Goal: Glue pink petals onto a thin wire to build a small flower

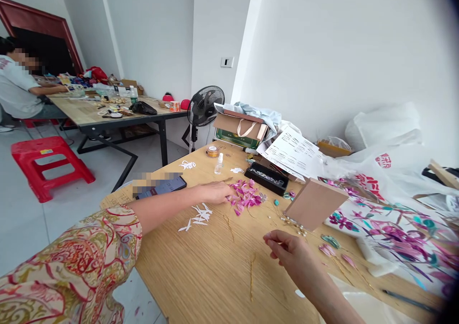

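My left hand stretches out to the edge of a loose pile of pink-purple petals. Its fingers are drawn together at the petals; what they hold, if anything, cannot be made out. A thin brown stick-like piece lies just beyond them. Above the table's near right part, my right hand has thumb and fingertips pinched; whatever is between them is too small to name. Below it lies a twisted gold thread, and a second gold thread lies farther left. White petal-shaped pieces are scattered beside my left forearm.
A phone lies left of my forearm. Behind the petals stand a small clear bottle and a black tray. A wooden block stands at right, near a floral sheet. A person sits at another table.
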Action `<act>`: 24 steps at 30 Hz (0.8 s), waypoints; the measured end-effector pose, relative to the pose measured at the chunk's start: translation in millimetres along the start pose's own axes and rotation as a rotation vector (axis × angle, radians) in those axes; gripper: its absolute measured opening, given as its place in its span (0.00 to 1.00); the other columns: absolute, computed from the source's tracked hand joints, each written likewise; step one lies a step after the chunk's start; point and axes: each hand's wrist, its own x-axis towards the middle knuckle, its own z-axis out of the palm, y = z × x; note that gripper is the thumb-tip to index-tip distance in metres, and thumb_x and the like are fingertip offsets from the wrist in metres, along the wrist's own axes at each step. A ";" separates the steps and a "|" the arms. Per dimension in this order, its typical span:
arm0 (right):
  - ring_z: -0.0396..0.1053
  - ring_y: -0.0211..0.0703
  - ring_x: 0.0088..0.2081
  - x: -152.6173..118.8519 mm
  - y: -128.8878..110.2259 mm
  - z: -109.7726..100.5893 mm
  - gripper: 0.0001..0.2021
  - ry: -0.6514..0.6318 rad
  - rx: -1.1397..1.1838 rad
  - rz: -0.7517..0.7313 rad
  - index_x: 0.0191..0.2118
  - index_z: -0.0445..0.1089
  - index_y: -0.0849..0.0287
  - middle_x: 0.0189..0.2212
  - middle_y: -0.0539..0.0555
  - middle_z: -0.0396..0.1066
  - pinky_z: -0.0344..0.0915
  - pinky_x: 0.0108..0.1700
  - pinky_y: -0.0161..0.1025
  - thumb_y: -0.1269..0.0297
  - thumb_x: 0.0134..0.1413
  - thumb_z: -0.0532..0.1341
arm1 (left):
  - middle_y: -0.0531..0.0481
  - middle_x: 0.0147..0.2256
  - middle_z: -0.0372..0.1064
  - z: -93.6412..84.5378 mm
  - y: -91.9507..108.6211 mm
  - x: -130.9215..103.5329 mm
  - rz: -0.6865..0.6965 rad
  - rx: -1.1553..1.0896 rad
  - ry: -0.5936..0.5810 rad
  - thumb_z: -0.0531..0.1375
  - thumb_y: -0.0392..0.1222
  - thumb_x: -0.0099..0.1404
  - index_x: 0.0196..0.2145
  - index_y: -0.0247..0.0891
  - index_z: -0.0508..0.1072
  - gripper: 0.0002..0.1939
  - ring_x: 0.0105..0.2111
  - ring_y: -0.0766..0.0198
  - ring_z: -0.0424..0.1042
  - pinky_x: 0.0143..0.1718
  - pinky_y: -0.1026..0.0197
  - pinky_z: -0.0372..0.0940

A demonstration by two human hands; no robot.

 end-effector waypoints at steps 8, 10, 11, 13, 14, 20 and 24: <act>0.67 0.42 0.27 -9.4 -5.0 -2.3 0.12 -0.028 -0.048 0.007 0.27 0.67 0.56 0.21 0.50 0.68 0.58 0.27 0.35 0.60 0.45 0.48 | 0.57 0.17 0.60 -14.9 -10.4 5.3 -0.105 -0.155 0.015 0.58 0.32 0.48 0.25 0.35 0.72 0.04 0.20 0.72 0.57 0.24 0.69 0.50; 0.67 0.41 0.26 -7.6 -4.4 -1.0 0.12 -0.033 -0.049 0.007 0.27 0.67 0.56 0.20 0.50 0.68 0.58 0.27 0.35 0.60 0.45 0.48 | 0.58 0.16 0.58 -16.8 -13.9 4.9 -0.124 -0.232 -0.002 0.57 0.31 0.48 0.26 0.34 0.72 0.06 0.19 0.73 0.56 0.22 0.70 0.50; 0.67 0.41 0.26 -6.5 -3.9 -0.1 0.12 -0.036 -0.046 0.004 0.27 0.67 0.56 0.20 0.50 0.68 0.58 0.27 0.35 0.60 0.45 0.48 | 0.59 0.16 0.58 -16.9 -15.6 4.8 -0.131 -0.274 -0.011 0.57 0.30 0.48 0.27 0.34 0.72 0.07 0.18 0.74 0.56 0.22 0.71 0.50; 0.67 0.41 0.25 -4.1 -2.5 1.5 0.12 -0.044 -0.035 0.002 0.27 0.67 0.57 0.19 0.50 0.67 0.58 0.27 0.35 0.60 0.45 0.48 | 0.58 0.16 0.59 -16.0 -19.2 5.6 -0.139 -0.357 -0.024 0.56 0.30 0.48 0.28 0.33 0.72 0.08 0.18 0.74 0.56 0.21 0.71 0.51; 0.67 0.41 0.25 -2.9 -1.6 2.3 0.12 -0.047 -0.025 0.001 0.27 0.67 0.56 0.19 0.49 0.67 0.58 0.27 0.34 0.60 0.45 0.48 | 0.58 0.16 0.59 -15.1 -20.8 6.4 -0.141 -0.397 -0.025 0.56 0.30 0.49 0.28 0.33 0.72 0.08 0.18 0.74 0.57 0.21 0.71 0.52; 0.68 0.42 0.26 5.2 3.5 3.9 0.13 0.018 0.011 0.026 0.30 0.68 0.56 0.18 0.49 0.68 0.59 0.26 0.35 0.59 0.44 0.50 | 0.54 0.22 0.66 -11.0 -24.7 11.7 -0.105 -0.604 0.005 0.54 0.31 0.52 0.35 0.30 0.71 0.11 0.21 0.74 0.62 0.25 0.71 0.58; 0.69 0.42 0.26 11.8 -3.5 1.9 0.13 0.108 0.058 0.019 0.33 0.67 0.57 0.20 0.50 0.68 0.60 0.26 0.35 0.60 0.43 0.49 | 0.54 0.25 0.66 -11.4 -19.8 12.9 -0.051 -0.677 0.033 0.53 0.28 0.51 0.40 0.31 0.68 0.16 0.22 0.74 0.64 0.28 0.69 0.61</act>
